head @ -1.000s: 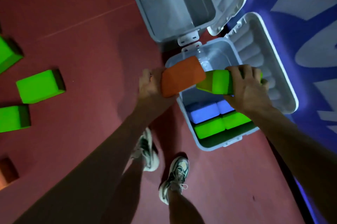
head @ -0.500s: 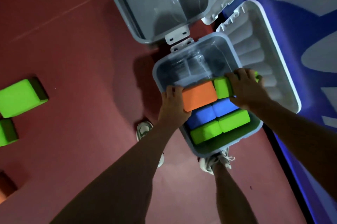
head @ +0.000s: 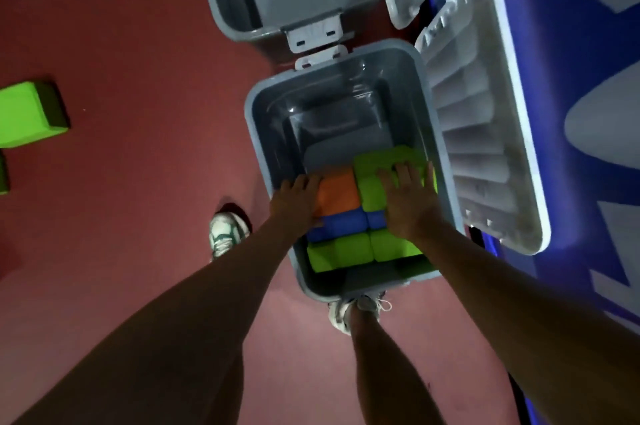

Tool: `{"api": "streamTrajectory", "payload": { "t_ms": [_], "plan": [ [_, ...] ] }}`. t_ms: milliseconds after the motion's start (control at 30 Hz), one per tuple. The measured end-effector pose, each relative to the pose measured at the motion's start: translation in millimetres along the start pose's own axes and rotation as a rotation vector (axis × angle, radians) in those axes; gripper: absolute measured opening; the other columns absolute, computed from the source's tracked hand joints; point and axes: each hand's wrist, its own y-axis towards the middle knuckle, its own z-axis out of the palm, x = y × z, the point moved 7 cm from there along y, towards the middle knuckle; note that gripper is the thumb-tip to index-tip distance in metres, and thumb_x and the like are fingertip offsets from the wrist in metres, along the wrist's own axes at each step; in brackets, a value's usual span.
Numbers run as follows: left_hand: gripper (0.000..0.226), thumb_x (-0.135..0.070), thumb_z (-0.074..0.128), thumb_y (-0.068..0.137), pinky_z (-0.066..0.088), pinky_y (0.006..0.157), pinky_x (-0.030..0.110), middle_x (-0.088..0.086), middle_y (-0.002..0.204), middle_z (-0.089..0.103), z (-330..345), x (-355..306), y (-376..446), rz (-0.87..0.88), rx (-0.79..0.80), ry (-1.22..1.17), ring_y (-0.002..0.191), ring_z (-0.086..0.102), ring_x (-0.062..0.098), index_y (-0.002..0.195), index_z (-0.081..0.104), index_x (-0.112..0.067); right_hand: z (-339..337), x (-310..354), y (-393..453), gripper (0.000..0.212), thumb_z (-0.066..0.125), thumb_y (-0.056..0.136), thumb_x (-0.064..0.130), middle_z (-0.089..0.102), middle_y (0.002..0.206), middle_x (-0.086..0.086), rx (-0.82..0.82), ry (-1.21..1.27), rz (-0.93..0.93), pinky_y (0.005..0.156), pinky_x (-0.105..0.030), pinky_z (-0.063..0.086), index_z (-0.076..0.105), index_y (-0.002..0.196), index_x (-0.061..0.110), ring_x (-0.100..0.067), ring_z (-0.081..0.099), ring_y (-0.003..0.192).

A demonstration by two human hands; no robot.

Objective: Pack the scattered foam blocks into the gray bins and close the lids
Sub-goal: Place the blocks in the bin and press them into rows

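While loose green block (head: 29,116) lies on red floor (head: 138,43) at frame left, left hand (head: 298,199) rests flat, fingers straight, on orange block (head: 337,192) in centre gray bin (head: 266,133); right hand (head: 408,199) flat on green block (head: 384,161); lid (head: 485,119) open at right.

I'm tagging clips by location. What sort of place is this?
Probably an indoor play or gym room: red matted floor, blue-and-white painted wall, loose foam blocks and gray bins.
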Motion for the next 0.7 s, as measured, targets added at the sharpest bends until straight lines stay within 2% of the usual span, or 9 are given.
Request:
{"api": "streamTrajectory", "payload": {
  "t_ms": [133, 267, 333, 433, 600, 700],
  "plan": [
    [0.100, -0.082, 0.052, 0.077, 0.038, 0.101, 0.050, 0.015, 0.144, 0.045, -3.1, -4.1, 7.5, -0.037, -0.087, 0.045, 0.123, 0.051, 0.040, 0.151, 0.031, -0.017, 18.1, -8.1, 25.4, 0.090, 0.067, 0.083, 0.044, 0.032, 0.156, -0.020, 0.017, 0.041, -0.084, 0.119, -0.066, 0.004, 0.025, 0.157, 0.019, -0.038, 0.024, 0.148],
    [0.098, -0.072, 0.056, 0.084, 0.036, 0.109, 0.053, 0.020, 0.151, 0.034, 10.1, -6.4, 28.8, -0.028, 0.003, -0.019, 0.133, 0.041, 0.042, 0.153, 0.022, -0.012, 27.0, -15.3, 55.1, 0.089, 0.056, 0.092, 0.058, 0.020, 0.162, -0.017, 0.081, 0.032, -0.111, 0.118, -0.067, 0.004, 0.010, 0.160, 0.023, -0.036, 0.017, 0.151],
    [0.096, -0.068, 0.054, 0.087, 0.036, 0.110, 0.053, 0.024, 0.150, 0.032, 20.5, -6.3, 40.4, -0.021, 0.031, -0.034, 0.133, 0.039, 0.045, 0.153, 0.020, -0.009, 35.7, -21.4, 67.6, 0.077, 0.047, 0.098, 0.056, 0.020, 0.163, -0.017, 0.138, 0.062, -0.110, 0.118, -0.068, 0.005, 0.011, 0.160, 0.027, -0.036, 0.017, 0.151],
    [0.093, -0.064, 0.055, 0.090, 0.031, 0.113, 0.054, 0.024, 0.154, 0.025, 29.1, 0.5, 51.9, -0.044, 0.090, -0.053, 0.138, 0.032, 0.045, 0.155, 0.015, -0.012, 43.5, -17.9, 81.1, 0.059, 0.036, 0.105, 0.047, 0.028, 0.159, -0.018, 0.131, 0.067, -0.129, 0.119, -0.069, 0.005, 0.018, 0.159, 0.029, -0.037, 0.022, 0.149],
    [0.093, -0.065, 0.055, 0.089, 0.028, 0.113, 0.054, 0.020, 0.155, 0.023, 29.4, 6.6, 54.2, -0.007, 0.097, -0.085, 0.141, 0.028, 0.041, 0.157, 0.010, -0.020, 42.1, -9.7, 83.6, 0.048, 0.044, 0.104, 0.036, 0.044, 0.145, -0.018, 0.031, 0.060, -0.073, 0.117, -0.069, 0.003, 0.036, 0.151, 0.029, -0.038, 0.034, 0.140],
    [0.094, -0.071, 0.047, 0.089, 0.022, 0.117, 0.055, 0.021, 0.158, 0.019, 23.4, 5.1, 44.1, -0.028, 0.032, -0.010, 0.145, 0.021, 0.042, 0.158, 0.004, -0.025, 33.1, -7.6, 79.6, 0.051, 0.045, 0.104, 0.036, 0.038, 0.151, -0.018, 0.078, 0.028, -0.025, 0.119, -0.069, 0.007, 0.032, 0.153, 0.029, -0.039, 0.028, 0.144]
  ]
}}
